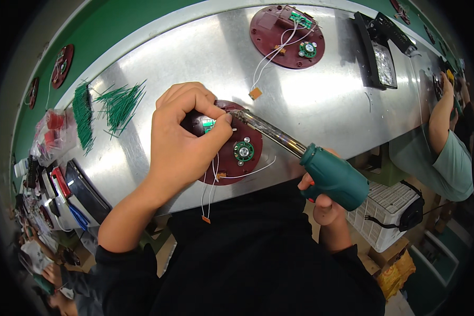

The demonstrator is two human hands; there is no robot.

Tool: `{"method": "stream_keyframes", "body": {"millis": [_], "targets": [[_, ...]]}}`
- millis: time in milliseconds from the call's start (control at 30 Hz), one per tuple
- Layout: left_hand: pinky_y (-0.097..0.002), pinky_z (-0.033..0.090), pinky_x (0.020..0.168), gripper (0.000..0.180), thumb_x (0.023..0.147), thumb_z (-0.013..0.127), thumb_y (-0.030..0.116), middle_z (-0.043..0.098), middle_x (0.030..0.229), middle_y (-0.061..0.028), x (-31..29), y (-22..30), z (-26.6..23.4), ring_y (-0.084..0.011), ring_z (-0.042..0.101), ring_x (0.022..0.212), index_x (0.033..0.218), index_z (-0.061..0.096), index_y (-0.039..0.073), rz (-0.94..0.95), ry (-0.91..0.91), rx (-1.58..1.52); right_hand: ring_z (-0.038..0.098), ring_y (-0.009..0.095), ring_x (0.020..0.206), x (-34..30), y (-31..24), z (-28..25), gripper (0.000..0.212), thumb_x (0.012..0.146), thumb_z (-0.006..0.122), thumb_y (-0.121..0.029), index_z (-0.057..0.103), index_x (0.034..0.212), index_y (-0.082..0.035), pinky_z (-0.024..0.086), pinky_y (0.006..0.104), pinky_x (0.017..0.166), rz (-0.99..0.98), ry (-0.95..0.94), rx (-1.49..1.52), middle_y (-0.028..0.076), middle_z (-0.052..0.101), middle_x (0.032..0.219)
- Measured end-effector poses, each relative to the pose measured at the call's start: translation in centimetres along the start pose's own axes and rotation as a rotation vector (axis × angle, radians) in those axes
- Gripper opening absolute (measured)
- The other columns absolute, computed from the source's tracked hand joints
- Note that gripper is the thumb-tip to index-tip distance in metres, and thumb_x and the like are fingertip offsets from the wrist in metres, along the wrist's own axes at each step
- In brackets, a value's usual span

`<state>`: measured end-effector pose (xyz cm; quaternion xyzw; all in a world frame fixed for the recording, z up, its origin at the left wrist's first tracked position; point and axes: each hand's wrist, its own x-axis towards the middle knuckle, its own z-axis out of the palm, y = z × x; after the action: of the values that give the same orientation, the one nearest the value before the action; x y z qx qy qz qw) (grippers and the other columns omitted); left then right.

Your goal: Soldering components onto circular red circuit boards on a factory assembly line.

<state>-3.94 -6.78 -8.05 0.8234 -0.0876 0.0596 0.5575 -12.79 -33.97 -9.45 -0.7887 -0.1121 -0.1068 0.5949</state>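
A long steel table (205,52) is spread across the frame, bordered along the upper left by a green surface (110,26), on which two more maroon plates are seen. A co-worker's pale green sleeve (450,168) is seen at the right edge, and another person's hands (52,274) at the lower left. One white crate (382,210) is placed below the table at the lower right. A black open case (376,58) is set at the upper right, and one clear plastic bag (52,137) is bunched at the left. Two maroon oval plates lie on the steel: the far plate (263,39) at the upper centre and the near plate (254,134) at the centre, partly covered by the left hand (187,131). The left hand's thumb and forefinger are pinched together over the near plate; what is gripped between them cannot be told. One green soldering gun (334,176) is held in the curled right hand (326,203), its metal barrel pointed up and left to the pinched fingertips. Two bunches of green wires (118,105) are laid at the upper left. One round speaker (244,151) is mounted on each of these two plates, and one small orange tab (206,219) is hung on white wires from each.
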Motion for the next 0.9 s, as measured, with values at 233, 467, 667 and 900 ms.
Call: {"method": "stream_keyframes", "body": {"millis": [233,467,667,900], "targets": [[-0.0374,0.05,0.088,0.013,0.076,0.075,-0.002,0.066,0.092,-0.0116,-2.0,-1.0,-0.8,-0.0265,0.064,0.093,0.076,0.062,0.001,-0.102,0.057,-0.042,0.07,0.015,0.069,-0.9,0.4,0.0,0.048,0.093,0.084,-0.041,0.071,0.107,0.003,0.057,0.0292,0.068,0.054,-0.107,0.136,0.007,0.071,0.087],[-0.0338,0.048,0.078,0.016,0.074,0.077,0.002,0.063,0.083,-0.0099,-1.8,-1.1,-0.7,-0.0241,0.062,0.084,0.073,0.061,0.002,-0.011,0.084,0.001,0.07,0.015,0.075,-3.0,0.7,1.2,0.057,0.102,0.069,-0.051,0.067,0.121,0.002,0.057,0.0299,0.066,0.242,0.028,0.332,0.009,0.073,0.097],[-0.0402,0.047,0.085,0.017,0.071,0.078,0.011,0.065,0.079,-0.0076,0.7,-0.1,1.1,-0.0294,0.062,0.082,0.072,0.062,0.006,0.101,0.032,0.051,0.062,0.013,0.062,-0.5,-1.9,-1.2,0.107,0.094,0.048,-0.085,0.059,0.137,0.013,0.057,0.0302,0.062,0.201,0.052,0.048,0.01,0.068,0.087],[-0.0377,0.046,0.092,0.015,0.075,0.077,0.007,0.066,0.086,-0.0063,-0.8,-0.6,-0.6,-0.0252,0.062,0.091,0.077,0.063,0.004,0.036,0.005,0.091,0.061,0.011,0.063,-0.9,-0.9,1.1,0.108,0.095,0.048,-0.085,0.056,0.14,0.013,0.048,0.0257,0.056,0.191,0.01,0.091,0.01,0.067,0.091]]}}
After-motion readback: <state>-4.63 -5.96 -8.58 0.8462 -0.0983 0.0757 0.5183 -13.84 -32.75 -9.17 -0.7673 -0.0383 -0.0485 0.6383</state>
